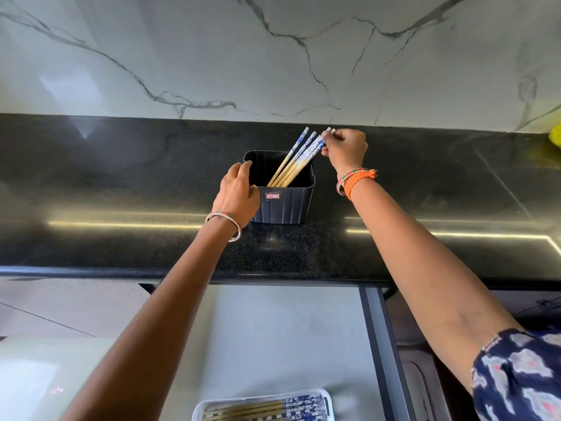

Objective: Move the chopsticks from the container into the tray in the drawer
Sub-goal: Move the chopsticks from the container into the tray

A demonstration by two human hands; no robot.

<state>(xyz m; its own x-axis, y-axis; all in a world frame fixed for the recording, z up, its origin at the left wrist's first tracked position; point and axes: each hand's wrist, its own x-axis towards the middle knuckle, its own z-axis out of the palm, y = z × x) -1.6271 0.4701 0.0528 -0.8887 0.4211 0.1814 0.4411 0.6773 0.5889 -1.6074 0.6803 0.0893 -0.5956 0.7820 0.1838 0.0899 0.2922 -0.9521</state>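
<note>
My left hand [238, 192] grips container [283, 196] rim, steadying it. My right hand [344, 147] pinches chopsticks [296, 159] near patterned tops, still leaning inside container, for lift toward tray [197, 410].

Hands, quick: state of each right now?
Left hand: grips the rim of the container.
Right hand: pinches the upper ends of the chopsticks.
</note>
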